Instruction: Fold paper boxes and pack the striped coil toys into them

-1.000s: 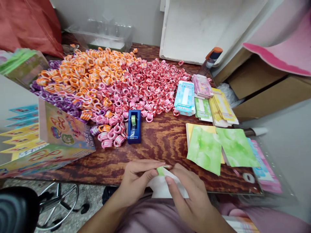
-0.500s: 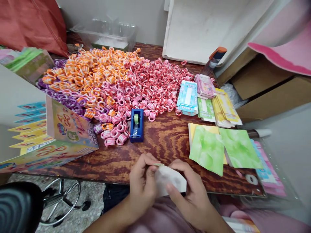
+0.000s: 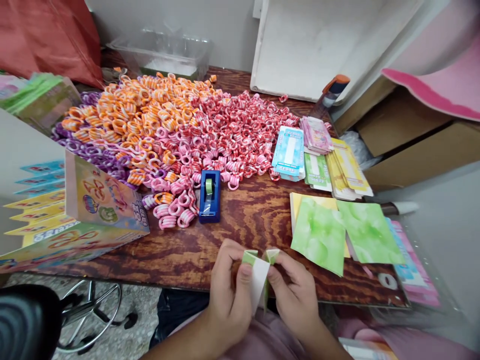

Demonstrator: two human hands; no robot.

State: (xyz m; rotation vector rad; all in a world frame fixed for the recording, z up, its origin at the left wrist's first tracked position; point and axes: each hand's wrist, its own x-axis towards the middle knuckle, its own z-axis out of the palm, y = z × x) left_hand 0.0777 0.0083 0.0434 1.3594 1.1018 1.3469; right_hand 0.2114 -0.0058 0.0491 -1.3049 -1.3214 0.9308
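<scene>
Both hands hold one piece of folded card (image 3: 259, 281), white on the inside and green on the outer side, just over the table's front edge. My left hand (image 3: 230, 282) pinches its left side between thumb and fingers. On the right side, my right hand (image 3: 294, 285) grips it the same way. The card's two top corners are turned over and show green. Beyond the hands stands a blue tape dispenser (image 3: 210, 197) with a roll of tape. To the right lie green printed cards (image 3: 318, 232) on top of yellow ones.
A big heap of orange, red, pink and purple striped coils (image 3: 180, 125) covers the back of the table. A display box (image 3: 108, 200) stands left. Stacks of blue cards (image 3: 288, 152) and yellow cards (image 3: 348, 167) lie right. A stool (image 3: 30, 320) is lower left.
The card has been turned and folded; its white face was spread toward me before, and now it stands bent with green corners showing. My right hand has shifted its grip to the card's right edge.
</scene>
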